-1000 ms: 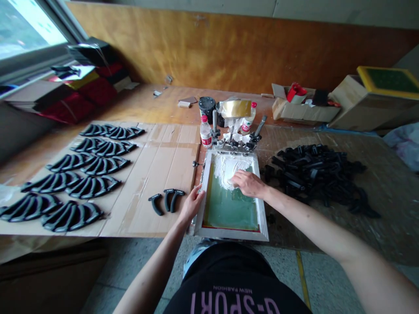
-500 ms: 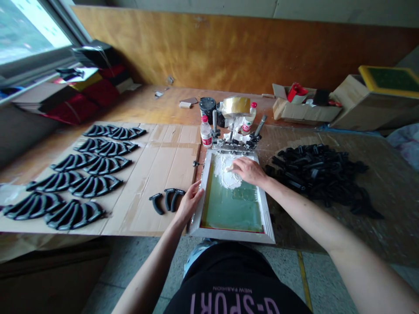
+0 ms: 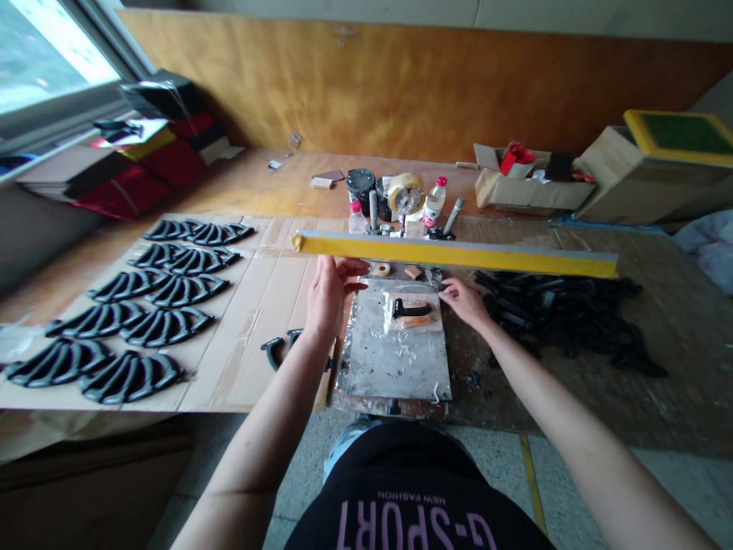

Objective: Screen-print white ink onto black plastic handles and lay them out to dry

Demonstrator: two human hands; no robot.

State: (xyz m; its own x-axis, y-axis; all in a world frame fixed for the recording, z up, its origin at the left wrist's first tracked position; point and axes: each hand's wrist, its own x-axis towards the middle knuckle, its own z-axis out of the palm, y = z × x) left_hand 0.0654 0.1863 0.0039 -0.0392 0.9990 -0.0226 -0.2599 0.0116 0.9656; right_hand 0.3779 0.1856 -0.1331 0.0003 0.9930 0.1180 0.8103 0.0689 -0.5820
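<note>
The screen-printing frame [image 3: 458, 253] is tilted up, its yellow-and-grey edge facing me. Beneath it lies a grey metal base plate [image 3: 395, 367] with white residue. One black curved plastic handle [image 3: 413, 308] rests in a small holder on the plate. My left hand [image 3: 327, 298] is at the plate's left side, just under the raised edge, fingers apart and pointing right. I cannot see any contact with the frame. Beside the plate's right edge, my right hand [image 3: 465, 302] has its fingers stretched toward the handle, with nothing visible in them.
Rows of black handles [image 3: 166, 325] lie on cardboard [image 3: 240, 305] at left; a few sit nearer the plate. At right is a heap of black handles [image 3: 550, 321]. Bottles [image 3: 435, 202], dark tubs [image 3: 360, 191] and an open box [image 3: 532, 191] stand behind.
The screen frame has swung up from lying flat, uncovering the plate and handle. My right hand has left the white paste and moved right; my left hand has moved up and forward.
</note>
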